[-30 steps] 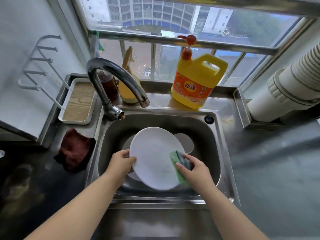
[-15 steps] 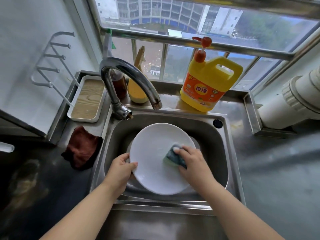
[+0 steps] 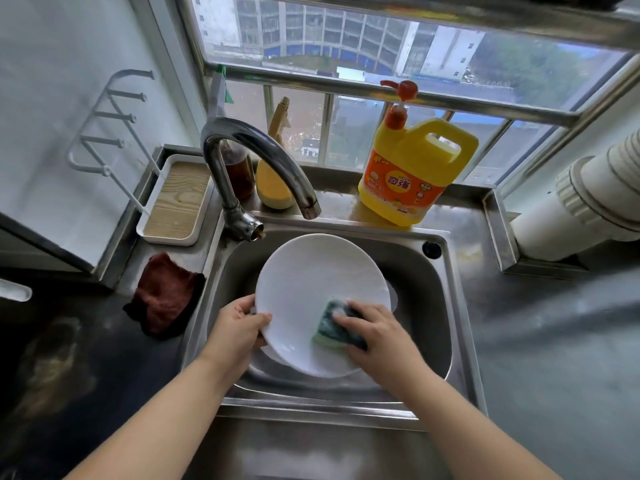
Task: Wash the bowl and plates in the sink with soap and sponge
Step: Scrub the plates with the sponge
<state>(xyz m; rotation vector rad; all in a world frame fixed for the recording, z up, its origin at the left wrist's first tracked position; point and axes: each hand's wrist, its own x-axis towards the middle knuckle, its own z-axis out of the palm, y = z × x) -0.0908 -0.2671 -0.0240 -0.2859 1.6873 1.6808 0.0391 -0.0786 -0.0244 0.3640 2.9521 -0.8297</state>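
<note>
**White plate under the sponge, over the steel sink**

White and tilted, the plate (image 3: 320, 299) sits over the basin of the steel sink (image 3: 446, 306), with more white dishes partly hidden beneath it. I have my left hand (image 3: 239, 327) gripping its left rim, thumb on the face and fingers curled behind. My right hand (image 3: 377, 332) presses the dark green sponge (image 3: 332, 325) against the plate's lower right face, fingers clamped over the sponge. The faucet (image 3: 256, 157) arches above the plate. Behind the sink stands the yellow soap bottle (image 3: 412, 171). A reddish-brown cloth (image 3: 162, 296) lies on the tabletop (image 3: 540, 341) just left of the sink.
</note>
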